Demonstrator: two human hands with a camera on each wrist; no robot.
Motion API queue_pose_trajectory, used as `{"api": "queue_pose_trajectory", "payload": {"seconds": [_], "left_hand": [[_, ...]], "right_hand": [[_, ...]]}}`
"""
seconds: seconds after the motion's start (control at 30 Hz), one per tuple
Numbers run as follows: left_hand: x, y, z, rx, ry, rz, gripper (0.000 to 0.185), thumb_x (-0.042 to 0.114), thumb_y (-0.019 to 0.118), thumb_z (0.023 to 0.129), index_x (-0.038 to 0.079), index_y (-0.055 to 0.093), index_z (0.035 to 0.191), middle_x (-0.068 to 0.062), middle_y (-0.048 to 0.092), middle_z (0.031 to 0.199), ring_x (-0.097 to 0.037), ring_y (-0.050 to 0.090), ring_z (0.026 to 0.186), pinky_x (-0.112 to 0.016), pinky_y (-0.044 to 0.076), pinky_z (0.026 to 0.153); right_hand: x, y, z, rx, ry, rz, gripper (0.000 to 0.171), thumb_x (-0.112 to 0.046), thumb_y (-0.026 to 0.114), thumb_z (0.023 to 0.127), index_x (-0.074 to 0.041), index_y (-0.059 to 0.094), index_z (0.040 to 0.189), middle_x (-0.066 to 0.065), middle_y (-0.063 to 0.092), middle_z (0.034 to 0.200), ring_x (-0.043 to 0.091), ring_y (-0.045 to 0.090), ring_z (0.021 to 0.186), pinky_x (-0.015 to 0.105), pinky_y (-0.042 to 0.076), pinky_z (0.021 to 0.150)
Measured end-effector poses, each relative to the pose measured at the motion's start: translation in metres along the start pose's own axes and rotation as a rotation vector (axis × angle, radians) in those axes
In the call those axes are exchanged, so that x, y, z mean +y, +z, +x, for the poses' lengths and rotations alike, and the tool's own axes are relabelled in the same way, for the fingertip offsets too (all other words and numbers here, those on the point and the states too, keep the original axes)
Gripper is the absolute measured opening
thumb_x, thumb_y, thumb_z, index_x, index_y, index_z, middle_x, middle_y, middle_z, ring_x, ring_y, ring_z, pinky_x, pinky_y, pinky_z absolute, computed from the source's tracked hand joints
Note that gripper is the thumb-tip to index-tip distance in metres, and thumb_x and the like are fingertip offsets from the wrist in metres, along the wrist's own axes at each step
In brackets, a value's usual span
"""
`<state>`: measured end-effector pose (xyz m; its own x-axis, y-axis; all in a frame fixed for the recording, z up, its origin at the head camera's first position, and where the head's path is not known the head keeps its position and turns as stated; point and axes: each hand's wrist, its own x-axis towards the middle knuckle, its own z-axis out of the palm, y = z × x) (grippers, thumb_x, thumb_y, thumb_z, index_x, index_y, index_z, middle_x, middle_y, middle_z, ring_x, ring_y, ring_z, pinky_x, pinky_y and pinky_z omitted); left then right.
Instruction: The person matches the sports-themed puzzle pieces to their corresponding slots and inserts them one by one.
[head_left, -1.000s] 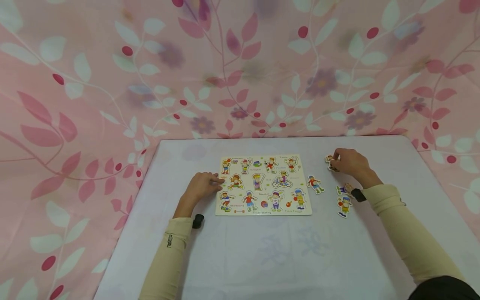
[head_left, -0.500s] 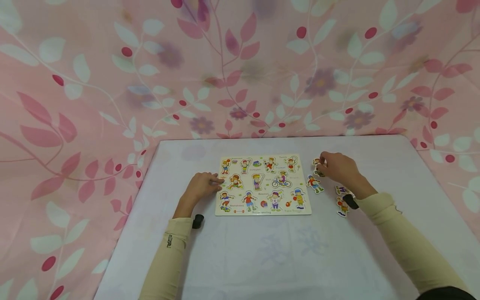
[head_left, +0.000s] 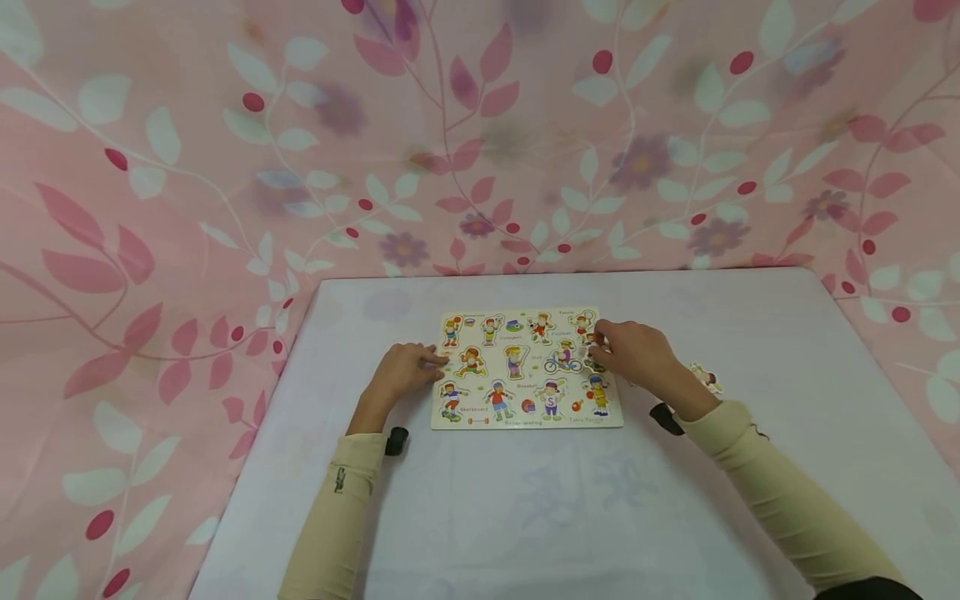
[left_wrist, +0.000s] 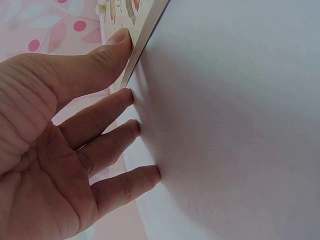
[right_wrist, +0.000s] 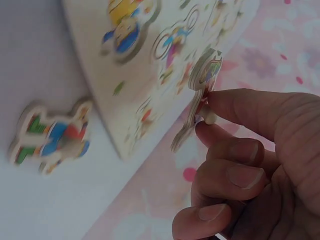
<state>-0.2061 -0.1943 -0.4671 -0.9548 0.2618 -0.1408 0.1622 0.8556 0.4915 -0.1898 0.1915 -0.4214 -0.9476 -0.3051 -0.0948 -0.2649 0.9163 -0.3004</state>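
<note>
A wooden picture puzzle board with sports figures lies mid-table. At its left edge my left hand rests: in the left wrist view the thumb touches the board's top edge, and the extended fingers touch the tablecloth. My right hand pinches a figure-shaped puzzle piece by its small knob, between thumb and index finger. This piece is tilted on edge above the board's right side in the head view; the fingers partly cover it. A loose puzzle piece lies beside the board in the right wrist view.
Another loose piece shows just beyond my right wrist; the forearm hides the spot where others lay. A white cloth covers the table. Pink floral fabric hangs behind and at the left.
My right hand has moved left from the table's right side to the board's right edge, bringing the pinched puzzle piece along. The left hand stays at the board's left edge.
</note>
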Motion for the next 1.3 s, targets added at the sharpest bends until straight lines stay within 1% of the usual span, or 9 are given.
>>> {"api": "queue_pose_trajectory", "payload": {"seconds": [0.07,0.27,0.5,0.6,0.83,1.0,1.13,1.3], "left_hand": [[0.0,0.0,0.0,-0.003,0.002,0.002,0.03,0.022,0.079,0.085,0.017,0.075,0.115,-0.008,0.06,0.133,-0.036,0.046,0.133,-0.05,0.03,0.113],[0.0,0.0,0.002,-0.009,0.006,0.011,0.03,0.022,0.079,0.085,0.016,0.075,0.115,-0.009,0.06,0.133,-0.037,0.045,0.134,-0.051,0.029,0.114],[-0.001,0.001,0.003,-0.009,0.01,0.011,0.03,0.022,0.078,0.085,0.017,0.075,0.115,-0.009,0.06,0.133,-0.037,0.045,0.133,-0.05,0.029,0.114],[-0.002,0.002,0.003,-0.004,0.012,0.015,0.03,0.022,0.078,0.085,0.017,0.075,0.115,-0.009,0.06,0.133,-0.037,0.046,0.133,-0.05,0.03,0.114],[-0.004,0.003,0.004,-0.006,0.018,0.018,0.031,0.023,0.078,0.085,0.017,0.075,0.115,-0.009,0.06,0.132,-0.037,0.046,0.133,-0.05,0.03,0.113],[-0.004,0.001,0.003,-0.004,0.013,0.021,0.03,0.022,0.078,0.085,0.017,0.075,0.115,-0.009,0.06,0.133,-0.037,0.046,0.133,-0.05,0.03,0.113],[-0.003,0.0,0.003,-0.003,0.021,0.026,0.03,0.022,0.078,0.085,0.016,0.075,0.115,-0.009,0.06,0.132,-0.036,0.047,0.133,-0.05,0.03,0.113],[-0.002,-0.001,0.003,-0.006,0.03,0.028,0.03,0.022,0.078,0.085,0.016,0.075,0.114,-0.01,0.06,0.132,-0.037,0.047,0.132,-0.05,0.03,0.113]], "right_hand": [[-0.007,0.003,0.002,-0.002,-0.02,0.001,0.016,-0.026,0.066,0.092,-0.011,0.06,0.095,-0.001,0.057,0.07,0.018,0.049,0.06,0.029,0.037,0.049],[-0.029,0.011,0.007,-0.009,-0.066,0.014,0.015,-0.026,0.066,0.093,-0.013,0.06,0.092,-0.002,0.054,0.066,0.016,0.047,0.058,0.029,0.035,0.049],[-0.053,0.02,0.013,0.007,-0.13,0.02,0.013,-0.026,0.064,0.093,-0.014,0.06,0.089,-0.004,0.051,0.061,0.014,0.045,0.053,0.028,0.032,0.045],[-0.066,0.024,0.016,-0.009,-0.139,0.033,0.014,-0.027,0.065,0.092,-0.014,0.059,0.089,-0.004,0.051,0.061,0.014,0.044,0.053,0.028,0.031,0.046],[-0.091,0.037,0.025,-0.048,-0.157,0.046,0.015,-0.028,0.065,0.093,-0.015,0.059,0.089,-0.005,0.055,0.068,0.014,0.048,0.058,0.028,0.034,0.049],[-0.106,0.047,0.032,-0.051,-0.203,0.068,0.013,-0.028,0.064,0.093,-0.017,0.059,0.088,-0.006,0.055,0.066,0.013,0.048,0.056,0.028,0.033,0.047],[-0.118,0.056,0.036,-0.082,-0.22,0.086,0.014,-0.029,0.063,0.093,-0.018,0.058,0.087,-0.007,0.055,0.067,0.011,0.05,0.053,0.028,0.035,0.047],[-0.135,0.064,0.041,-0.099,-0.252,0.068,0.017,-0.029,0.065,0.093,-0.019,0.056,0.083,-0.007,0.053,0.065,0.011,0.049,0.058,0.028,0.035,0.049]]}}
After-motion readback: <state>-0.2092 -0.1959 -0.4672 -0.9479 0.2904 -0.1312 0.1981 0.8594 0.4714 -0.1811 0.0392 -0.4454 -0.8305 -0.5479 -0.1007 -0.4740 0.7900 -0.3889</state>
